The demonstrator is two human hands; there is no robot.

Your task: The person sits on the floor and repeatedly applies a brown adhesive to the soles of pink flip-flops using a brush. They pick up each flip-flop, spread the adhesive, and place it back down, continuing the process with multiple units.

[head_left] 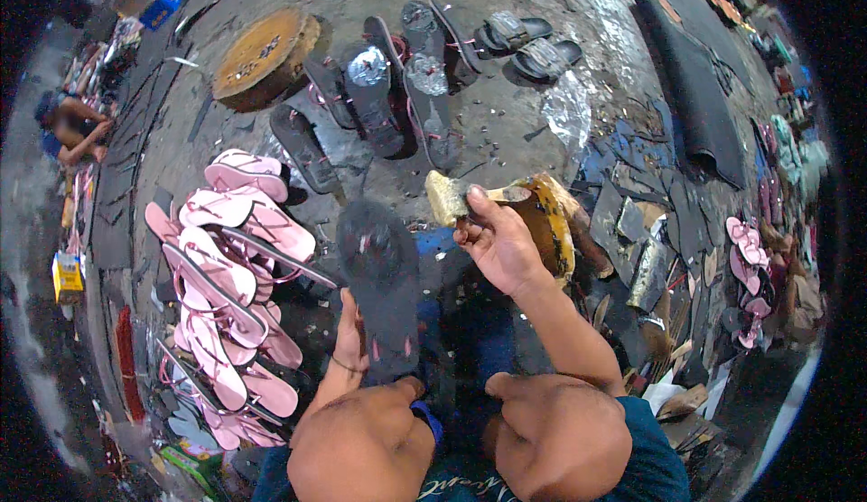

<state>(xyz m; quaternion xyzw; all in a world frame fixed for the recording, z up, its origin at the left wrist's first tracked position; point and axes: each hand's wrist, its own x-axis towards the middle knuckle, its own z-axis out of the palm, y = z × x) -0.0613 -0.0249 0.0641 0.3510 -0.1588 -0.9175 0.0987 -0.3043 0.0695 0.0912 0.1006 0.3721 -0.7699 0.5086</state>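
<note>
Two hands, both occupied. With the left hand (345, 347): low hold on the left edge of a black sandal sole (379, 272), thumb upright along the rim, fingers partly hidden behind – exact wrap cannot be told. With the right hand (504, 247): narrow pinch, thumb above curled fingers, on a yellowish foam block (444, 200), just right of the sole's upper end and apart from it.

Sole location: in front of the left knee (361, 443), broad end away from the body. Darker round patch on the broad end; two pink marks near the lower end.

Handling, by judgement: light, rubbery, bendable but springy; hard to break. Dark patch possibly wet or tacky, so best held by the side edges toward the narrow end. Foam probably soft and compressible – best pinched at the rear, working face left free.

Just beyond the right hand: a cut-open yellow container (553, 236), dark-streaked inside. To the left: heaped pink thong sandals (221, 290). Farther ahead: black thong sandals (372, 109), a round wooden block (262, 60) and paired slide sandals (551, 58). Far right: a rolled black sheet (691, 96).
</note>
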